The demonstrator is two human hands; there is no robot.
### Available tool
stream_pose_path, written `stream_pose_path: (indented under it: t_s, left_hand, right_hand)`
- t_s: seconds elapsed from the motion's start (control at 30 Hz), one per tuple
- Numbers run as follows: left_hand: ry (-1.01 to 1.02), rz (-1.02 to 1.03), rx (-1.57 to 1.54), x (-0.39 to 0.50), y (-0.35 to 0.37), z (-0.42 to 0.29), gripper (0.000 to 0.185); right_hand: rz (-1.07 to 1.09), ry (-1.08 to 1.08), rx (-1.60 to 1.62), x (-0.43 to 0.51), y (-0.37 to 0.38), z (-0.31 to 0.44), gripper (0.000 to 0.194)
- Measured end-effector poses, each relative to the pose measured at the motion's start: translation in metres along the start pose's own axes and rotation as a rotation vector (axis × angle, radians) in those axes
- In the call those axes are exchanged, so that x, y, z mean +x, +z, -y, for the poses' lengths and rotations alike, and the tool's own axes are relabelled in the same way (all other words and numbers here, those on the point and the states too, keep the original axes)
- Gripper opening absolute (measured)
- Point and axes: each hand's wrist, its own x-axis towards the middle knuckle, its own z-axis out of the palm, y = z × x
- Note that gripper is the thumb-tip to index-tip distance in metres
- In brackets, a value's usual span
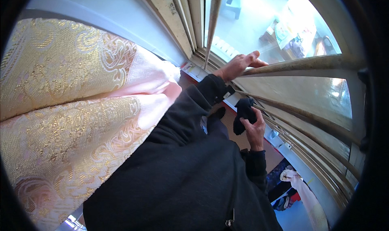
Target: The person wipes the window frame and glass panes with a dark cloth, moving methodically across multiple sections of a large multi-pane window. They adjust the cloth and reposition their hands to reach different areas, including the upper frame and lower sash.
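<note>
My left hand [241, 64] reaches up to the window, its fingers extended against a weathered rounded window bar [299, 65]. Nothing shows in it, and part of the fingers is hidden behind the hand. Lower down, my right hand [256, 126] pinches a bunched black cloth [244, 115] between thumb and fingers. The cloth hangs beside the lower bars [291, 106], over the white sill [230, 106]. Whether it touches a bar, I cannot tell. Behind the bars is window glass [316, 92].
A gold brocade curtain [60, 109] with pink lining fills the left side. Through the glass are a pale plastic stool [233, 4] and a bundle of fabrics [294, 45]. Another piece of pale fabric [304, 191] hangs at lower right. A small object [273, 134] sits on the sill.
</note>
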Motion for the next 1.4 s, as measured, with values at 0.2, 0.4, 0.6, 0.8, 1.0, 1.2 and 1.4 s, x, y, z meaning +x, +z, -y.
stream_pose_path:
  t_s: [0.2, 0.4, 0.6, 0.8, 1.0, 1.2, 1.4]
  left_hand:
    - [0.013, 0.124, 0.035, 0.017, -0.002, -0.008, 0.09]
    - [-0.091, 0.298, 0.118, 0.031, -0.007, 0.002, 0.075]
    - [-0.129, 0.279, 0.137, 0.021, -0.019, -0.002, 0.101]
    - [-0.125, 0.247, 0.131, 0.013, -0.017, -0.011, 0.086]
    - [0.0, 0.135, 0.146, 0.011, -0.007, -0.021, 0.077]
    - [0.114, 0.04, 0.101, -0.003, 0.001, -0.059, 0.083]
    - [0.146, -0.058, 0.056, -0.016, 0.018, -0.084, 0.083]
  right_hand:
    - [-0.017, -0.015, 0.047, -0.002, -0.001, 0.0, 0.057]
    - [-0.043, -0.001, 0.066, -0.009, -0.002, -0.007, 0.058]
    - [-0.099, -0.028, 0.1, -0.016, -0.004, -0.017, 0.056]
    - [-0.13, 0.03, 0.094, -0.024, -0.018, -0.019, 0.058]
    - [-0.168, 0.008, 0.131, -0.026, -0.021, -0.017, 0.057]
    - [-0.25, -0.092, 0.165, -0.029, -0.021, 0.011, 0.055]
    - [-0.53, -0.521, 0.031, -0.011, -0.022, 0.089, 0.056]
